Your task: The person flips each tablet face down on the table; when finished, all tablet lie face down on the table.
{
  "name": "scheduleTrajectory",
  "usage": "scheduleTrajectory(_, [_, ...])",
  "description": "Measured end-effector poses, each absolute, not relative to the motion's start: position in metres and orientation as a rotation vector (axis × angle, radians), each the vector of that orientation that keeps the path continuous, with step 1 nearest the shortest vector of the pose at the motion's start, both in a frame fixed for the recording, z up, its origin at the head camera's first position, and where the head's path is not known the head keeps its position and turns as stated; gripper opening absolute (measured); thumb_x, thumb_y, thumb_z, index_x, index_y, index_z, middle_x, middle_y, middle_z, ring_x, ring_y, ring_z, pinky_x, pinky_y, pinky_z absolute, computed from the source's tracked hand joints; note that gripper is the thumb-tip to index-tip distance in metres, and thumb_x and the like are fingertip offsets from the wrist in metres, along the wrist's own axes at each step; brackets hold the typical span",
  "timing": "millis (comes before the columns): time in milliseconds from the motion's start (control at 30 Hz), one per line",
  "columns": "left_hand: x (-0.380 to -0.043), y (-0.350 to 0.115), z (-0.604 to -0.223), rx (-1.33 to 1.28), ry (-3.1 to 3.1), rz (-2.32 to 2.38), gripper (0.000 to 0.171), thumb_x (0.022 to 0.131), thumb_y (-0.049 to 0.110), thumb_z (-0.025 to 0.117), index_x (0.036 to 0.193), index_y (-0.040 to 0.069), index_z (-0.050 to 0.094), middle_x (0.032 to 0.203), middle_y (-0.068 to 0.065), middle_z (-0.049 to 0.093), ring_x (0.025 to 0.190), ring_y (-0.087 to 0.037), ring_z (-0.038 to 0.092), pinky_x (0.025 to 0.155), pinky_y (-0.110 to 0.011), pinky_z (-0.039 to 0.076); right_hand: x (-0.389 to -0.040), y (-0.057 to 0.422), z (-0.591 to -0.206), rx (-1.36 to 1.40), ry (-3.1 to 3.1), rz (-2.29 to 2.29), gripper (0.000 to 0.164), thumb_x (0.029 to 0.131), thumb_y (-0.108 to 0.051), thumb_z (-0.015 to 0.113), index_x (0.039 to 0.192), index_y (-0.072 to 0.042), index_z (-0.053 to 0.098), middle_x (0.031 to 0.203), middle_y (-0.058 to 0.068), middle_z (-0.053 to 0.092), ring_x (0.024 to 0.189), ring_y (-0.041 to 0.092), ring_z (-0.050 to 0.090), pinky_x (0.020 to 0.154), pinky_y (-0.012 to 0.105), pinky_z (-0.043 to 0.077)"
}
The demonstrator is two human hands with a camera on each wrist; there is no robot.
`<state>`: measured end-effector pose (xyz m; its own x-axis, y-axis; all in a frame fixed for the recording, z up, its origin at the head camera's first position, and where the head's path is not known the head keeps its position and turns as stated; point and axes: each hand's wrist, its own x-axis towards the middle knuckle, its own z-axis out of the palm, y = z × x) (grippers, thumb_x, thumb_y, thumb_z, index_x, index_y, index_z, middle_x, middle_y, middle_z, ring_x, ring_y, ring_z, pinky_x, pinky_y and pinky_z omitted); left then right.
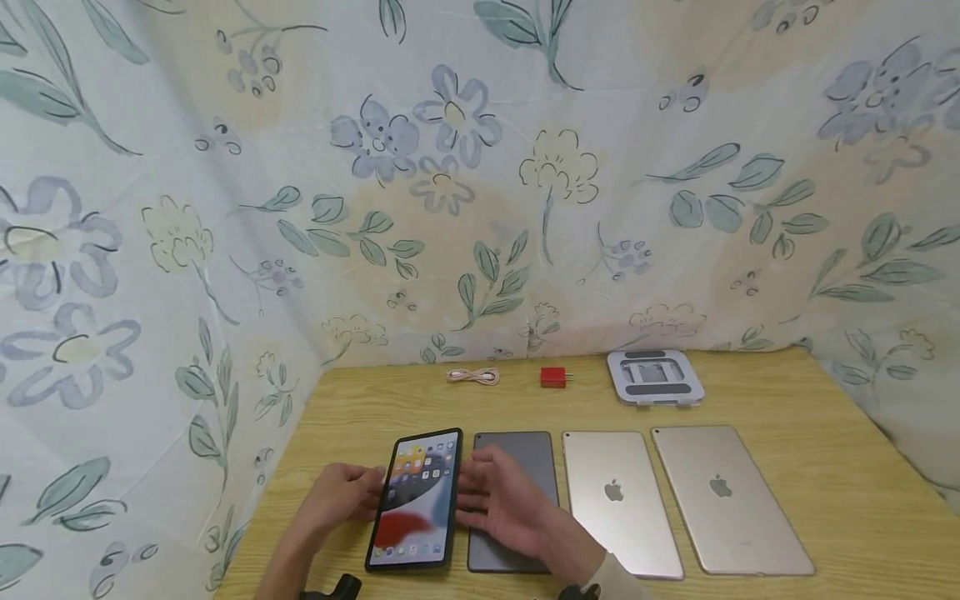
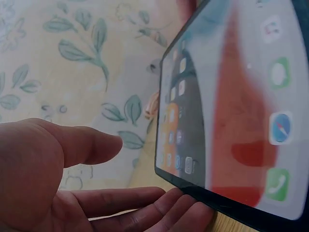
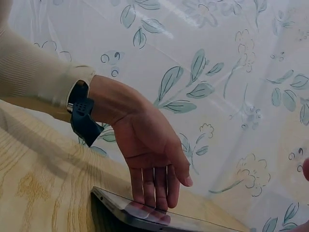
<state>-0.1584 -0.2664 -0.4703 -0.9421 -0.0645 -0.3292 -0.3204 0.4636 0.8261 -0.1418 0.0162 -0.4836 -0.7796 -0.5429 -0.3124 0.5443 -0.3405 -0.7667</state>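
Observation:
A tablet with a lit home screen and a dark border [image 1: 416,500] is at the left of the row, between both hands. At its left edge is my left hand [image 1: 337,496]; the left wrist view shows its fingers [image 2: 159,212] extended against the tablet's edge, thumb apart from the screen. My right hand [image 1: 506,504] is at the opposite edge, fingers extended and palm over a dark grey tablet [image 1: 517,454], partly hidden by that hand. The right wrist view shows the left hand [image 3: 149,150] across the lit tablet's edge [image 3: 145,223]. Whether the tablet lies fully flat is unclear.
A silver tablet [image 1: 615,525] and a gold tablet [image 1: 731,517] lie face down to the right. Along the back of the wooden table [image 1: 405,396] are a coiled cable [image 1: 472,377], a red charger plug [image 1: 553,377] and a grey folding stand [image 1: 656,377]. Floral cloth [image 1: 480,275] hangs behind.

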Motion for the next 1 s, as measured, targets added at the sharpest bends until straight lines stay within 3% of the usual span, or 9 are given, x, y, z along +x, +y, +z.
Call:
scheduleTrajectory(167, [-0.158, -0.259, -0.469, -0.256, 2.425, 1.515, 0.04, 0.111, 0.02, 0.063, 0.121, -0.017, 0.073, 0.099, -0.019, 0.08, 0.084, -0.027, 0.079, 0.076, -0.042, 0.069, -0.143, 0.026, -0.483, -0.029, 1.179, -2.182, 0.085, 0.109, -0.049, 0.042, 0.167, 0.01, 0.025, 0.166, 0.034, 0.038, 0.143, 0.044, 0.052, 0.123, 0.056, 0.046])
scheduleTrajectory(367, [-0.159, -0.242, -0.458, -0.112, 2.388, 1.533, 0.041, 0.11, 0.019, 0.063, 0.129, -0.017, 0.07, 0.11, -0.023, 0.08, 0.093, -0.031, 0.08, 0.081, -0.044, 0.069, -0.145, 0.042, -0.472, -0.064, 1.263, -2.156, 0.08, 0.11, -0.046, 0.04, 0.165, 0.01, 0.028, 0.163, 0.032, 0.042, 0.135, 0.037, 0.057, 0.114, 0.045, 0.053])
scheduleTrajectory(733, [-0.157, -0.179, -0.403, 0.278, 2.2, 1.626, 0.051, 0.112, 0.028, 0.064, 0.142, -0.013, 0.064, 0.132, -0.028, 0.074, 0.116, -0.038, 0.077, 0.095, -0.049, 0.067, -0.143, 0.057, -0.457, -0.088, 1.395, -2.134, 0.078, 0.111, -0.046, 0.045, 0.163, 0.011, 0.032, 0.162, 0.031, 0.042, 0.137, 0.035, 0.059, 0.116, 0.048, 0.055])
scheduleTrajectory(1000, [-0.157, -0.16, -0.393, 0.34, 2.165, 1.584, 0.046, 0.113, 0.028, 0.063, 0.138, -0.01, 0.069, 0.134, -0.025, 0.072, 0.116, -0.034, 0.076, 0.093, -0.048, 0.067, -0.14, 0.057, -0.444, -0.08, 1.434, -2.158, 0.059, 0.11, -0.043, 0.049, 0.147, 0.002, 0.049, 0.152, 0.026, 0.046, 0.123, 0.033, 0.061, 0.108, 0.045, 0.059])
